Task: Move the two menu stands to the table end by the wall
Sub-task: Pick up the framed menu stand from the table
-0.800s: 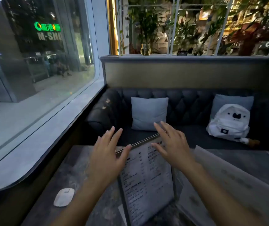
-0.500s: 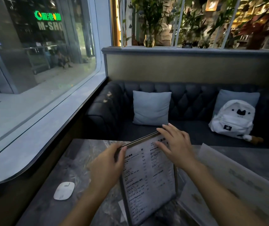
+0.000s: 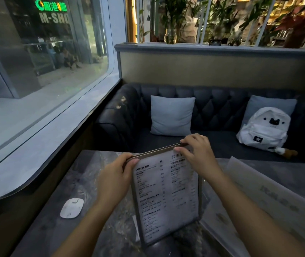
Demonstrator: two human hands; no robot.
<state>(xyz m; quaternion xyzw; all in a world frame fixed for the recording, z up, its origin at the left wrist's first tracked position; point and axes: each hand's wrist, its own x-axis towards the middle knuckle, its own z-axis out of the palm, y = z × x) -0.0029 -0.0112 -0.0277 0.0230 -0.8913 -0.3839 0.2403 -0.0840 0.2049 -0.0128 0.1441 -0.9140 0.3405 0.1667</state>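
Observation:
A framed menu stand (image 3: 166, 197) with printed drink lists stands upright in the middle of the dark marble table (image 3: 85, 179). My left hand (image 3: 114, 179) pinches its top left corner. My right hand (image 3: 199, 154) pinches the top edge near the right corner. A second menu stand (image 3: 270, 199), pale and blurred, leans at the right of the table, partly behind my right forearm; neither hand touches it.
A white oval device (image 3: 72, 208) lies near the table's left edge. A window ledge (image 3: 36, 154) and glass run along the left. Beyond the table is a dark sofa (image 3: 212, 102) with two grey cushions and a white backpack (image 3: 264, 128).
Both hands came down from open above the menu stand and closed on its top edge, left then right. The view has tilted down slightly.

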